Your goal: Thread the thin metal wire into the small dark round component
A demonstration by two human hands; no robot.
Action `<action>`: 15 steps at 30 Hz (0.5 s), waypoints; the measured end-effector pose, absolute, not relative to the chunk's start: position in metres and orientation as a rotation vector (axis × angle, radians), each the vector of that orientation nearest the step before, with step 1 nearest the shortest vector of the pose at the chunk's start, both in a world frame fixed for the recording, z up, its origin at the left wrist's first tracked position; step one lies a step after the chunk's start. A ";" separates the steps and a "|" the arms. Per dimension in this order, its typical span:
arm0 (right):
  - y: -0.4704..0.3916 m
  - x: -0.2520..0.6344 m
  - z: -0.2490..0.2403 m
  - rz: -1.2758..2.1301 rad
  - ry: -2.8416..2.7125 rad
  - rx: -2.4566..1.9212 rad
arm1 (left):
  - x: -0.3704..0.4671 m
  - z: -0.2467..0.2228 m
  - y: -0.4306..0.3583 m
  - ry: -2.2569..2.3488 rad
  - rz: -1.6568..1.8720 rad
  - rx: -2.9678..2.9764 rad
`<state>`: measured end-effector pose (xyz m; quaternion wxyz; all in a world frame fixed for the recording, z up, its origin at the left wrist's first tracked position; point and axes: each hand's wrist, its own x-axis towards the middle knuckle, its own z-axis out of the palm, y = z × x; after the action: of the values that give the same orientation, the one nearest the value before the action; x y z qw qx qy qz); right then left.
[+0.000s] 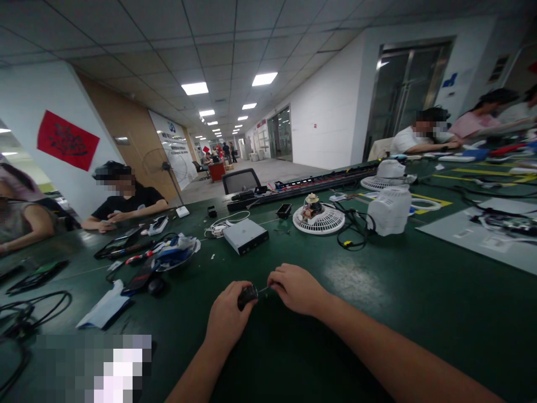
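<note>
Low over the green tabletop [293,347], my left hand [229,313] is closed round a small dark rounded object [248,295], whose kind I cannot make out. To its right, the fingers of my right hand [296,286] pinch a thin pale rod [263,289]. This rod spans the gap between my fingertips and the dark object. Whether it is fixed to the object or only touches it, I cannot tell. Just beyond both hands lies a silver disc drive [245,235] with a dark front.
A white round grille [319,219] with exposed parts sits past my right hand, beside a white housing [390,210] and black cables [356,235]. At left are a blue cloth bundle [174,250], a pale blue sheet [104,307] and cables [37,313]. Other people sit around the table.
</note>
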<state>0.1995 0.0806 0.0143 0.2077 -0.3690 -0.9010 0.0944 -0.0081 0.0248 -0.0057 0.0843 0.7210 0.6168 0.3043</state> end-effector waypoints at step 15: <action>0.087 0.201 0.009 0.574 -2.280 -1.534 | -0.011 -0.008 0.027 1.957 0.890 2.067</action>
<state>0.2009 0.0870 0.0089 0.1663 -0.5389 -0.8008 0.2014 -0.0110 0.0272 -0.0079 0.0795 0.6909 0.6541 0.2975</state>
